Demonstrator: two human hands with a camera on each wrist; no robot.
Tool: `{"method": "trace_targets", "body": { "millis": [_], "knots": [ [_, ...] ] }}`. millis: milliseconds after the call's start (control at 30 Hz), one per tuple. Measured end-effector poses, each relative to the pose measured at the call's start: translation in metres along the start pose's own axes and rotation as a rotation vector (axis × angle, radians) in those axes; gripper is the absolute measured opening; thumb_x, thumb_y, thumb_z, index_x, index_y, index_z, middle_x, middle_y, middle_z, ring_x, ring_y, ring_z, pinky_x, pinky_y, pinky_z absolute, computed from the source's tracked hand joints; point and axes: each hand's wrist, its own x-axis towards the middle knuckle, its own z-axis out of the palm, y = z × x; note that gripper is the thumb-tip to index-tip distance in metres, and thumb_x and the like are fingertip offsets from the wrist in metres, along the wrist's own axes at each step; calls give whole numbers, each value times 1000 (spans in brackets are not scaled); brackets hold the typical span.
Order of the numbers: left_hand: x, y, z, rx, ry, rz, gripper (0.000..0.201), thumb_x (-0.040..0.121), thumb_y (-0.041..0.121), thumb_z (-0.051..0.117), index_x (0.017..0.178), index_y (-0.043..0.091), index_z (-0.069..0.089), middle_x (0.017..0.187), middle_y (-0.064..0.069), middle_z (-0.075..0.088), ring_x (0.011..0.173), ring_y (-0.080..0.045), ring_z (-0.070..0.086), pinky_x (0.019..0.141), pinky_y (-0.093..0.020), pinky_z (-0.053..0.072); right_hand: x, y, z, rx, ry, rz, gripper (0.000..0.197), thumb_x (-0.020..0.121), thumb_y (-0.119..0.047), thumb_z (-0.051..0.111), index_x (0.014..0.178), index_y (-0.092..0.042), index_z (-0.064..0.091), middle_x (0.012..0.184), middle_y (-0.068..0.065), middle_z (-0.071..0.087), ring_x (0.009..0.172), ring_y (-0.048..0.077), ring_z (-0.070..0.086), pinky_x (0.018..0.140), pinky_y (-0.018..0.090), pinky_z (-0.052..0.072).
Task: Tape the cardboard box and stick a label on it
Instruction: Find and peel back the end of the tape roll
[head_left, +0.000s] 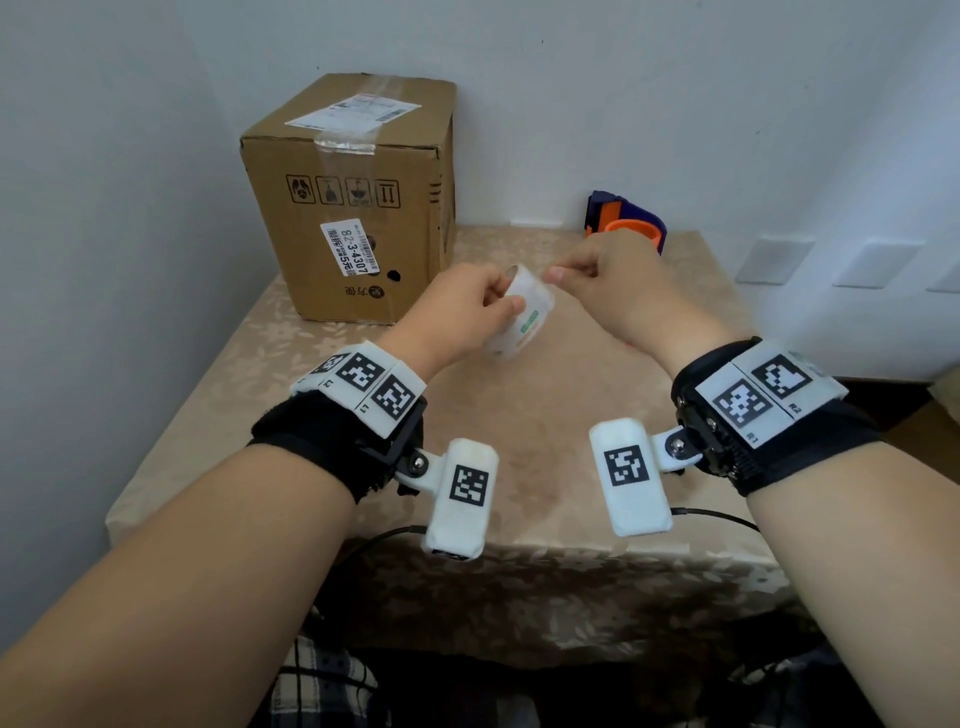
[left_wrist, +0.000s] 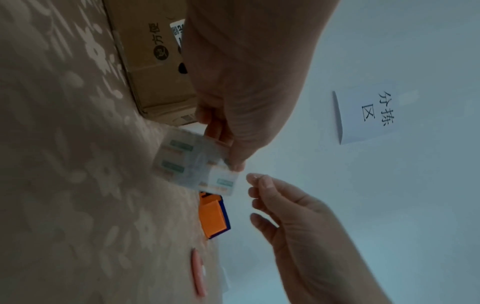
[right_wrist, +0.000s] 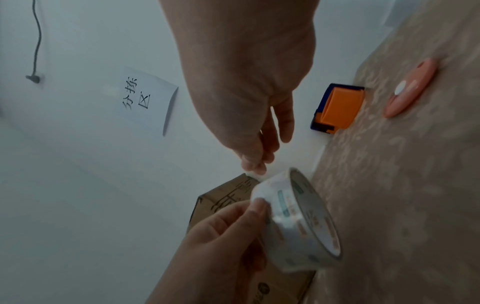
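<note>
The brown cardboard box (head_left: 353, 208) stands at the back left of the table, against the wall. A strip of clear tape and a white label lie on its top, and another label is on its front. My left hand (head_left: 506, 293) grips a roll of clear printed tape (head_left: 527, 319) above the table, thumb on its outer face, also shown in the right wrist view as the tape roll (right_wrist: 298, 222). My right hand (head_left: 558, 274) is just right of the roll. In the right wrist view its thumb and fingertips (right_wrist: 255, 166) pinch the roll's loose clear end.
A blue and orange tape dispenser (head_left: 623, 221) sits at the table's back edge by the wall. A pink oval cutter (right_wrist: 410, 88) lies on the beige patterned tablecloth (head_left: 519, 441) under my right hand. A paper sign (right_wrist: 148, 98) hangs on the wall.
</note>
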Motion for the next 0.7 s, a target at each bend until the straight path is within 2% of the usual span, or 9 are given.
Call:
{"method": "trace_targets", "body": {
  "millis": [67,200,267,333,433,500,567,667,700],
  "knots": [
    [3,-5,0,55,37,-27,23,93,22,55,106,6,65,103,-10,68,93,-24,63,78,-33,48,-1,-7,-1,14,-20,-29,23,91,-21,58,99,-4,73,96,14,70,85,23,59,82,37,47],
    [4,-11,-6,93,59,-48,24,93,23,54,106,6,65,99,-7,65,87,-19,58,70,-29,42,-3,-13,-1,37,-81,-58,21,94,-17,53,103,-12,72,82,-9,60,75,8,55,74,26,44],
    [2,-12,-9,92,64,-23,24,92,23,55,107,6,65,97,-9,67,88,-23,61,72,-32,46,-3,-11,-1,67,-62,-36,22,96,-13,48,99,-13,70,94,-4,56,82,13,58,74,25,48],
    [1,-10,-10,81,80,-3,24,92,22,55,108,6,64,100,-11,69,92,-25,63,79,-34,49,-1,-8,0,135,-38,6,24,96,-9,45,94,-14,69,107,6,58,92,19,63,81,26,49],
    [2,-8,-10,72,98,25,23,92,22,56,108,7,64,99,-11,69,88,-23,62,75,-33,48,0,-5,6,470,-25,84,29,96,-1,42,84,-14,65,92,6,62,85,14,65,83,22,56],
    [3,-6,-11,67,116,45,22,92,22,56,106,7,64,96,-10,68,82,-19,59,67,-28,44,-1,-5,12,631,11,101,27,96,3,41,90,-10,64,81,4,59,77,11,63,78,22,58],
    [4,-6,-11,74,123,60,21,92,22,56,104,6,64,92,-8,66,80,-18,56,63,-26,41,-1,-5,15,700,43,94,26,95,4,41,106,-9,60,77,4,58,75,12,62,73,21,57],
    [3,-6,-8,106,97,63,22,92,23,55,103,6,64,88,-3,62,78,-17,54,65,-26,39,-1,-2,12,717,57,65,48,91,6,47,122,-30,41,73,6,59,71,14,65,71,23,58],
    [3,-7,-7,104,93,57,22,92,23,55,103,6,64,89,-3,62,78,-17,54,66,-26,39,-1,-1,10,724,64,68,49,90,6,48,122,-29,37,73,6,59,69,14,64,69,23,58]
  ]
}}
